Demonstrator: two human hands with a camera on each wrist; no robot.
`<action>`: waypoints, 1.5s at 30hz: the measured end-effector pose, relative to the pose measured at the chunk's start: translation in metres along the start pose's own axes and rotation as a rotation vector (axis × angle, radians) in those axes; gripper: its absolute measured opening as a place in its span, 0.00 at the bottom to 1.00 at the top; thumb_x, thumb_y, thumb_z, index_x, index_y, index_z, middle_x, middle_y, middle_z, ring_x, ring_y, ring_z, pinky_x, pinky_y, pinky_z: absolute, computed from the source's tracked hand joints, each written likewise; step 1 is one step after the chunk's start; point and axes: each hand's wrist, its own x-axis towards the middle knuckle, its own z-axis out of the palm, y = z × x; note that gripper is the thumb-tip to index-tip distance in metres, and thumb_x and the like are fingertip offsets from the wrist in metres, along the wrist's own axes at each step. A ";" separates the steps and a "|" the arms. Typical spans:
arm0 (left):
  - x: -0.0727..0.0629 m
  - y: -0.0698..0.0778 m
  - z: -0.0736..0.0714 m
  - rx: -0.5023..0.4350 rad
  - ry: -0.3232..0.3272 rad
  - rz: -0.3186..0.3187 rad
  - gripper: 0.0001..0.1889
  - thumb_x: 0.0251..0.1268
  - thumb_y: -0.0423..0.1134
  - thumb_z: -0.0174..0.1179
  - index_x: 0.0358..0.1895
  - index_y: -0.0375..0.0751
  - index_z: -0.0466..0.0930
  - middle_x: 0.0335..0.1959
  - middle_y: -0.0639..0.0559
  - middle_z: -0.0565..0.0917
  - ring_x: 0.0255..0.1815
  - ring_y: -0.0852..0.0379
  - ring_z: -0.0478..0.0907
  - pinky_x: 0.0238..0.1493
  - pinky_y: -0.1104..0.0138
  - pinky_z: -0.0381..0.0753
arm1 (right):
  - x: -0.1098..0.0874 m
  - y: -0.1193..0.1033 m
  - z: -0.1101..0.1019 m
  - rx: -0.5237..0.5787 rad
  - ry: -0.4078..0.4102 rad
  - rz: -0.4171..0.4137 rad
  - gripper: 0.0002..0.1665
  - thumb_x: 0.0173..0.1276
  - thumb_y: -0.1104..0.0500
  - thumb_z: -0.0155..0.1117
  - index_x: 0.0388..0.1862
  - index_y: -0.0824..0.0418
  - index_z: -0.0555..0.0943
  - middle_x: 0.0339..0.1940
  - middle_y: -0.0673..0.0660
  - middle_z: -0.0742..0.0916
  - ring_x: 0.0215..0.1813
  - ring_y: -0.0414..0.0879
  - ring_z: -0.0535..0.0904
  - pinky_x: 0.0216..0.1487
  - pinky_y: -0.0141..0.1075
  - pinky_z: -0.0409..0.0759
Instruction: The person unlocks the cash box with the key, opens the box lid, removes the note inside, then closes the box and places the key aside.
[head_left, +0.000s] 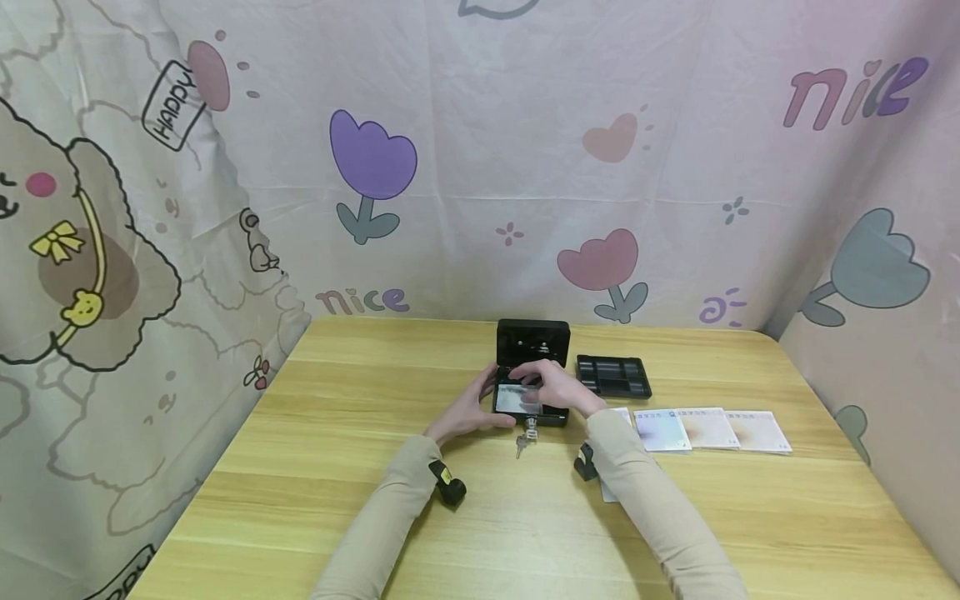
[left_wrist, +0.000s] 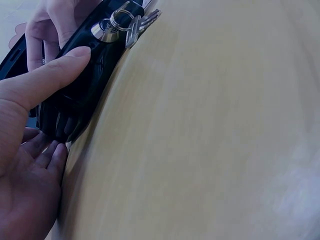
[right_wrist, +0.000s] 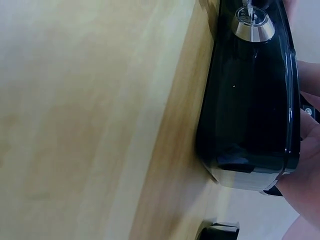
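A black cash box [head_left: 552, 421] stands on the table with its lid [head_left: 533, 340] raised. Inside lies a pale banknote-like paper [head_left: 510, 398], partly covered by my right hand [head_left: 555, 387]. That hand reaches down into the box with bent fingers, its fingertips at the paper. Against the box's left side rest the fingers of my left hand [head_left: 472, 410], while its thumb [left_wrist: 70, 67] lies along the front edge. Keys [left_wrist: 137, 29] on a ring hang from the lock [right_wrist: 253, 25] on the front. The inner right part of the box is hidden.
A black compartment tray [head_left: 615, 377] lies right of the box. Nearer on the right are bluish notes [head_left: 662, 431] and two brownish piles of notes [head_left: 759, 432], overlapping in a row. More paper [head_left: 609, 490] shows beside my right sleeve. A printed curtain [head_left: 465, 167] hangs behind the table.
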 end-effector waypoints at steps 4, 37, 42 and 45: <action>0.000 0.000 0.000 -0.002 0.000 0.002 0.62 0.54 0.41 0.77 0.83 0.43 0.38 0.84 0.41 0.48 0.83 0.40 0.52 0.83 0.48 0.57 | 0.000 -0.001 -0.001 0.021 0.006 -0.012 0.26 0.64 0.69 0.69 0.62 0.68 0.80 0.60 0.66 0.85 0.56 0.58 0.85 0.58 0.48 0.86; 0.002 0.000 -0.001 0.011 -0.002 0.005 0.62 0.54 0.42 0.77 0.82 0.39 0.38 0.84 0.39 0.48 0.83 0.39 0.53 0.82 0.48 0.57 | 0.005 0.003 -0.004 0.085 0.072 0.013 0.22 0.62 0.71 0.69 0.56 0.64 0.84 0.52 0.63 0.88 0.51 0.54 0.86 0.54 0.47 0.87; 0.003 -0.001 -0.001 0.011 -0.004 0.010 0.62 0.54 0.42 0.77 0.82 0.38 0.38 0.84 0.38 0.48 0.82 0.38 0.53 0.82 0.48 0.57 | 0.004 0.003 -0.003 0.067 0.075 0.019 0.20 0.63 0.69 0.69 0.55 0.64 0.85 0.47 0.61 0.89 0.50 0.52 0.85 0.52 0.45 0.87; 0.002 -0.001 -0.001 0.012 -0.005 0.001 0.62 0.53 0.42 0.77 0.82 0.40 0.38 0.84 0.39 0.48 0.83 0.39 0.53 0.82 0.48 0.57 | 0.003 0.003 -0.003 0.068 0.078 0.021 0.20 0.63 0.69 0.69 0.55 0.63 0.85 0.46 0.60 0.89 0.50 0.51 0.84 0.51 0.43 0.87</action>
